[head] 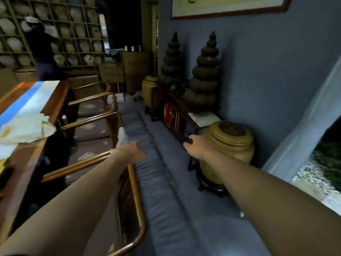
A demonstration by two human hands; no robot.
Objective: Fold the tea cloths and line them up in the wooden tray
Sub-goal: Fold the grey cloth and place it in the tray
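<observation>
A long wooden table [55, 100] ran along the left side, its top covered by a runner [31, 100] in blue and pale bands. A heap of cream tea cloths [25, 129] lay crumpled on the runner near the table's right edge, one corner hanging just over it. The picture was blurred, so the number of cloths could not be told.

Likely tea shop: shelf grid of wrapped tea cakes [73, 32], lidded clay jars [228, 143], wooden chairs [96, 115].
</observation>
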